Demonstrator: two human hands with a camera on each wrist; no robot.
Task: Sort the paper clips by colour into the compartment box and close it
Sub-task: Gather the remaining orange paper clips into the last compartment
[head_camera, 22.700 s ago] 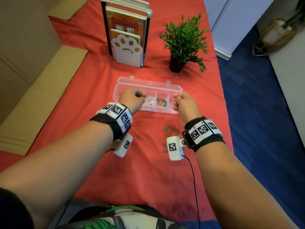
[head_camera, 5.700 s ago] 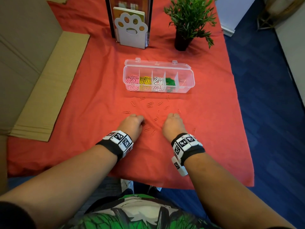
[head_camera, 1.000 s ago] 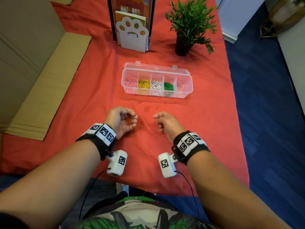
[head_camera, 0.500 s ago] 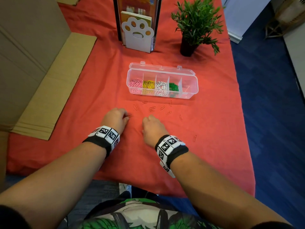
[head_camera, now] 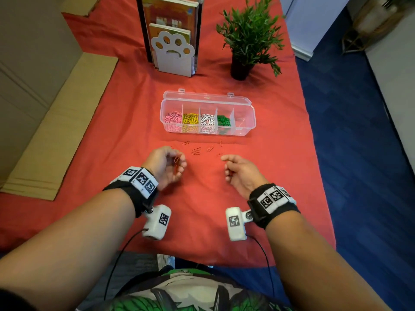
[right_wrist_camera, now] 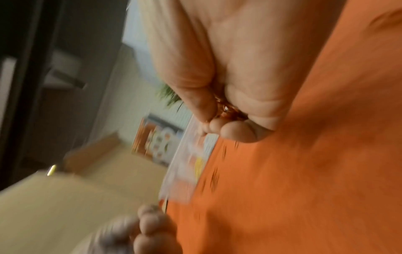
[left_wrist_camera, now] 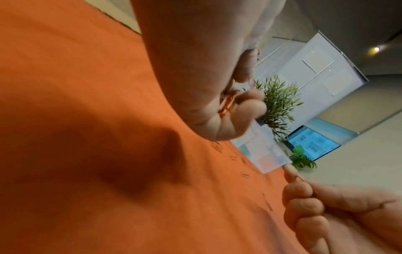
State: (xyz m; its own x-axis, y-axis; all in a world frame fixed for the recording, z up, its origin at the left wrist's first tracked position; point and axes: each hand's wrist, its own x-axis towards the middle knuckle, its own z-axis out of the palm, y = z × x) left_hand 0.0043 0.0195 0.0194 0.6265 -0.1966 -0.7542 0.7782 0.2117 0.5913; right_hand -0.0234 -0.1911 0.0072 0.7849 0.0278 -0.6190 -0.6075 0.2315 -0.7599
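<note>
The clear compartment box [head_camera: 246, 122] stands open on the red cloth, holding pink, yellow, white and green clips; its rightmost cell has one red clip [head_camera: 240, 120]. Several red paper clips [head_camera: 196, 151] lie loose in front of it. My left hand [head_camera: 167, 163] is lifted, palm turned inward, fingers curled round red clips [left_wrist_camera: 75, 104]. My right hand [head_camera: 238, 170] is also raised, curled fingers holding red clips [right_wrist_camera: 228, 110] in the palm, index finger stretched toward the loose ones.
A paw-shaped bookend with books [head_camera: 173, 52] and a potted plant [head_camera: 249, 37] stand behind the box. Flat cardboard [head_camera: 56, 131] lies at the left. The table's right edge drops to blue carpet [head_camera: 359, 153].
Both hands have lifted off the cloth and turned palm inward, each carrying red clips. The right hand has moved right.
</note>
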